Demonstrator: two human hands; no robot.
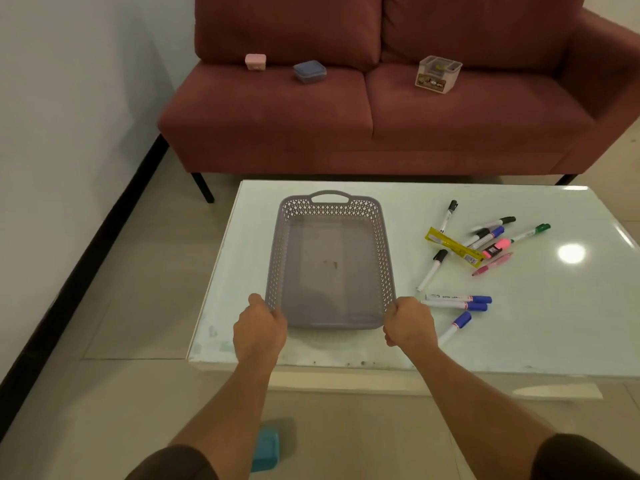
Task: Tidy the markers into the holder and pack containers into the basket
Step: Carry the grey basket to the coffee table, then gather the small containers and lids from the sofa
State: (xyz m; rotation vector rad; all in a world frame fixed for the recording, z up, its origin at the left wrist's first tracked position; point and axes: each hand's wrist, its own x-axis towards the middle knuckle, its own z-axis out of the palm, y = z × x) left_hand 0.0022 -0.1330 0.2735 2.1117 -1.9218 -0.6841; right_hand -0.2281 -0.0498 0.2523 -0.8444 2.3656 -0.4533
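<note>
A grey perforated basket (330, 209) with nothing in it sits on the pale glass table (519, 323). My left hand (259, 329) grips its near left corner and my right hand (408, 323) grips its near right corner. Several markers (481, 237) lie scattered on the table to the right of the basket, with a pink highlighter (497, 247) and a yellow packet (453, 247) among them. On the red sofa (346, 126) behind stand a pink container (255, 62), a blue lidded container (310, 71) and a clear compartmented holder (438, 74).
A teal box (266, 450) lies on the tiled floor below my left forearm. The white wall with a black skirting runs along the left. The table's near edge is just in front of my wrists.
</note>
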